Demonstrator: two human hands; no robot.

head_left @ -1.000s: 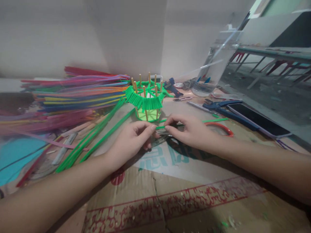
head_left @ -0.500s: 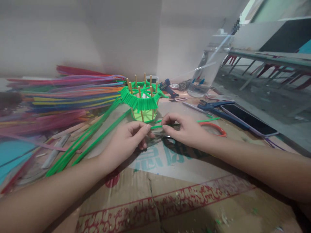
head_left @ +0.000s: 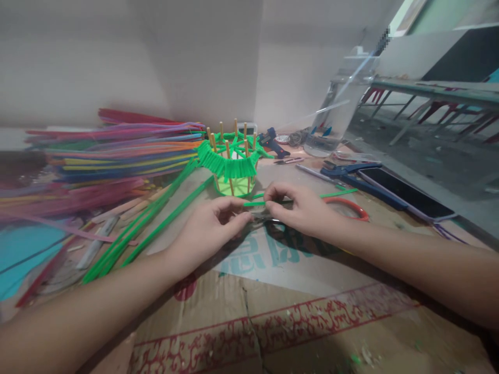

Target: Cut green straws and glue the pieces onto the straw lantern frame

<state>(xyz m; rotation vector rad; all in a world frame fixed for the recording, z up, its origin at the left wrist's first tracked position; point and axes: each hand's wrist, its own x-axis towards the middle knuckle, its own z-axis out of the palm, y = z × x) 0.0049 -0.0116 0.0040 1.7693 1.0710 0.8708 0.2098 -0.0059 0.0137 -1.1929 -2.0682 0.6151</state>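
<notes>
Between my hands runs a green pipe cleaner (head_left: 255,203), held almost level above the table. My right hand (head_left: 290,208) pinches it between thumb and bent fingers, and its tail (head_left: 339,194) sticks out to the right. At its near end is my left hand (head_left: 222,221), thumb and forefinger curled about the tip; their exact contact is hard to see. Just behind stands a small round basket frame (head_left: 228,167) of upright wooden sticks, wrapped in green pipe cleaner above a light green base. Scissors with an orange handle (head_left: 364,212) lie under my right hand, partly hidden.
Bundles of coloured pipe cleaners (head_left: 128,156) spread at the left, with loose green ones (head_left: 156,223) nearer me. Rightward are a glue gun (head_left: 275,143), a clear plastic container (head_left: 331,119), blue-handled pliers (head_left: 351,176) and a phone (head_left: 407,192). Printed cardboard (head_left: 218,322) covers the table.
My left thumb has shifted right and slightly down, and the tip of the pipe cleaner shows more beside the forefinger. The right hand keeps its pinch. The whole view has shifted slightly.
</notes>
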